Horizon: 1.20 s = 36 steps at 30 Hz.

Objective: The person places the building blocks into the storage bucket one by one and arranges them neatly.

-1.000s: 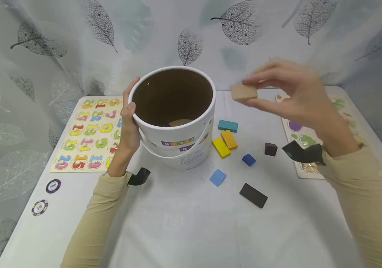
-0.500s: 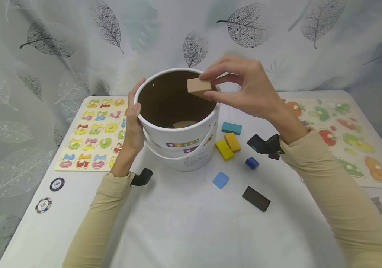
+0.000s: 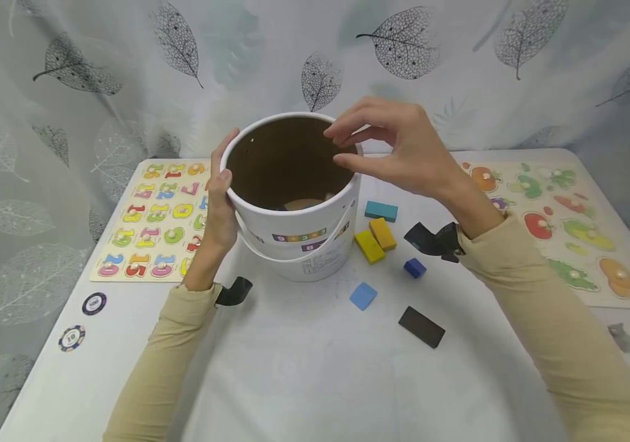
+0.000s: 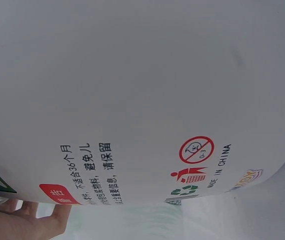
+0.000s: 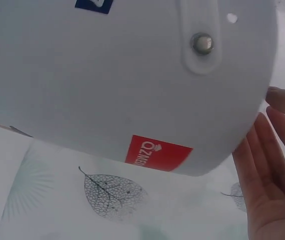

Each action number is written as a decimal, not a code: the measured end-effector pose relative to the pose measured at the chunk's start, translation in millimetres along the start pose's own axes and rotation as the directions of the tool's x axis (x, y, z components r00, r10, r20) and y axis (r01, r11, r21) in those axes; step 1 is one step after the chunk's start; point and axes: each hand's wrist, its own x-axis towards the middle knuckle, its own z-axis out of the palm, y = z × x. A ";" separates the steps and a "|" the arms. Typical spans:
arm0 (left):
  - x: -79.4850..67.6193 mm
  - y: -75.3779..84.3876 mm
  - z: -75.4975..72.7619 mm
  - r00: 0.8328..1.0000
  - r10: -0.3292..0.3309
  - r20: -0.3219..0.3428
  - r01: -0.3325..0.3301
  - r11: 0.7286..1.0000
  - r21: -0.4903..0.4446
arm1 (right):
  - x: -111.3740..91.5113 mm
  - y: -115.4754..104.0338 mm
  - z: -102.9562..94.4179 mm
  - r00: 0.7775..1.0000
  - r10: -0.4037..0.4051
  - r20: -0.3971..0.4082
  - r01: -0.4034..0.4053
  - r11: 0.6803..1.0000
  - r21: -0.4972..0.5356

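Observation:
A white bucket [image 3: 270, 222] with a brown inside and a thin white handle stands at the back middle. My left hand [image 3: 219, 212] holds its left side, thumb at the rim. In the left wrist view, the fingers [image 4: 25, 220] lie against the printed wall. My right hand [image 3: 394, 144] is over the bucket's right rim, thumb and fingers spread apart with nothing between them. Inside the bucket, a pale wooden piece [image 3: 302, 204] shows low down; most of the contents are hidden by the front wall. In the right wrist view, the right hand [image 5: 272, 185] is beside the rim.
Right of the bucket lie a teal block [image 3: 381, 210], yellow block [image 3: 369, 247], orange block [image 3: 383, 233], dark blue block [image 3: 414, 267], light blue piece [image 3: 363, 296] and dark brown block [image 3: 422, 326]. A number board [image 3: 151, 221] and vegetable board [image 3: 568, 227] flank them. Two chips [image 3: 94, 303] lie left.
My right hand carried a pale wooden block leftward to over the bucket, then let it go inside. Its fingers now hold nothing. The left hand keeps its hold on the bucket.

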 end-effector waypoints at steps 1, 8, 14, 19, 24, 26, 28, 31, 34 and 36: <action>0.2 -0.2 0.2 1.000 0.001 0.001 -0.001 1.000 0.001 | -2.5 -1.7 -1.3 1.000 -0.007 -0.003 0.007 1.000 0.001; 3.0 -2.3 0.0 1.000 0.008 -0.004 -0.008 1.000 0.008 | -38.6 -24.0 -18.3 0.997 -0.074 -0.038 0.076 0.996 0.042; 2.4 -0.8 -0.6 1.000 0.007 -0.007 -0.006 1.000 0.001 | -94.9 -19.3 -23.2 0.992 -0.044 0.115 0.057 0.992 -0.111; 1.4 1.3 0.0 1.000 0.006 -0.010 -0.006 1.000 -0.023 | -153.9 8.4 -12.2 0.954 0.098 0.282 -0.060 0.988 -0.140; 0.9 -0.4 0.0 1.000 0.001 -0.013 -0.001 1.000 -0.026 | -203.2 30.5 -1.6 0.897 0.268 0.352 -0.219 0.960 -0.175; 0.8 -1.4 -0.3 1.000 0.000 -0.015 0.000 1.000 -0.024 | -214.0 35.6 2.7 0.885 0.281 0.372 -0.233 0.957 -0.170; 0.8 -1.8 -0.5 1.000 -0.001 -0.019 0.000 1.000 -0.021 | -219.7 38.4 6.8 0.877 0.275 0.393 -0.225 0.959 -0.170; 0.6 -2.2 -0.3 1.000 -0.003 -0.021 0.002 1.000 -0.018 | -221.6 39.9 11.0 0.860 0.278 0.427 -0.218 0.958 -0.186; 0.7 -2.0 0.6 1.000 -0.002 -0.017 0.002 1.000 -0.025 | -220.3 39.5 12.3 0.834 0.316 0.453 -0.233 0.945 -0.230; 0.7 -1.9 1.3 1.000 -0.001 -0.015 0.001 1.000 -0.029 | -219.3 39.3 12.6 0.820 0.338 0.462 -0.236 0.935 -0.265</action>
